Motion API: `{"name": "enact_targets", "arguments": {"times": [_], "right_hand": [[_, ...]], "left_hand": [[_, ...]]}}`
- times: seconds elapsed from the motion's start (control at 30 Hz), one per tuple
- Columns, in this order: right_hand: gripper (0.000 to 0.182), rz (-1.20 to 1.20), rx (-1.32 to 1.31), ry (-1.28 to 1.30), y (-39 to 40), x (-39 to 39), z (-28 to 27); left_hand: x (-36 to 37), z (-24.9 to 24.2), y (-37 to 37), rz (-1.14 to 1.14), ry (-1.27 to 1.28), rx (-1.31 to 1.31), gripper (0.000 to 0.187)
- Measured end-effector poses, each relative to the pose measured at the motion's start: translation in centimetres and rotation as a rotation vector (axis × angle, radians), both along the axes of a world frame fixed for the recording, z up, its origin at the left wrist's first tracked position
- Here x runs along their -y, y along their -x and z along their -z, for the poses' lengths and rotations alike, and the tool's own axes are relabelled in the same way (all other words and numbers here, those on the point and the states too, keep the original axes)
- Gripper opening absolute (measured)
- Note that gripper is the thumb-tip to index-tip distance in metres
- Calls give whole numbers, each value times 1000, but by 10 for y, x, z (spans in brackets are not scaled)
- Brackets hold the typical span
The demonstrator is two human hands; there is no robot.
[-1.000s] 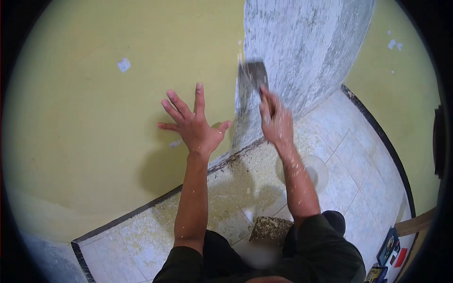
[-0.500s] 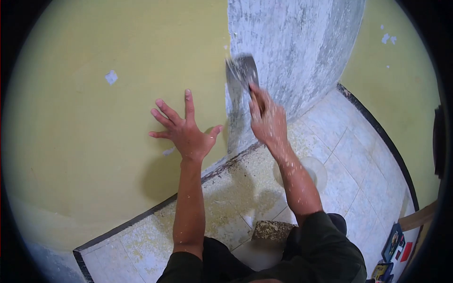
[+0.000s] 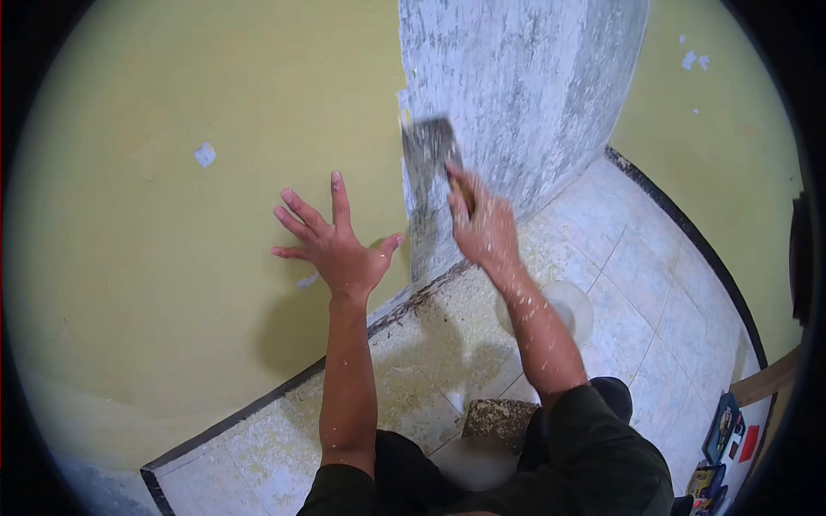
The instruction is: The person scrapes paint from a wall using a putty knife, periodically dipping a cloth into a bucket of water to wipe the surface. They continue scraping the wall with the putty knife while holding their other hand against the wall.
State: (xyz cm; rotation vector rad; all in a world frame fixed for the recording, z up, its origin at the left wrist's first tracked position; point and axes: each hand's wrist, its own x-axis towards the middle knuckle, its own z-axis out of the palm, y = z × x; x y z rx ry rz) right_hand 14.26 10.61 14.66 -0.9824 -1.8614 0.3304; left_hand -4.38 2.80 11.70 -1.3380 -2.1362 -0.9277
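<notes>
My right hand (image 3: 486, 222) is wrapped round the wooden handle of a paint scraper (image 3: 433, 144). Its wide metal blade lies at the border between the yellow painted wall (image 3: 172, 258) and the bare, grey-white scraped strip (image 3: 499, 95). Whether the blade's edge touches the wall is hard to tell. To the left, my left hand (image 3: 348, 256) is spread against the yellow paint with nothing in it, fingers apart. Pale paint flakes cling to my right forearm and hand.
Paint chips litter the tiled floor (image 3: 637, 284) along the dark baseboard (image 3: 249, 408). A whitish round container (image 3: 578, 314) stands behind my right forearm. Between my legs is a brown, flake-covered block (image 3: 499, 421). Boxed items (image 3: 721, 430) sit by a wooden edge at lower right.
The scraper and my right hand have moved slightly down and left along the paint border. My left hand stays spread on the wall. The whole view has shifted slightly.
</notes>
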Motion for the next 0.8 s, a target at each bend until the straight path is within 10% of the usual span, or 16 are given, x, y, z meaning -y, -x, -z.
{"name": "enact_targets", "arguments": {"times": [0.8], "right_hand": [[40, -1, 6, 67, -6, -9, -17]], "left_hand": [[5, 4, 1, 90, -99, -6, 131]]}}
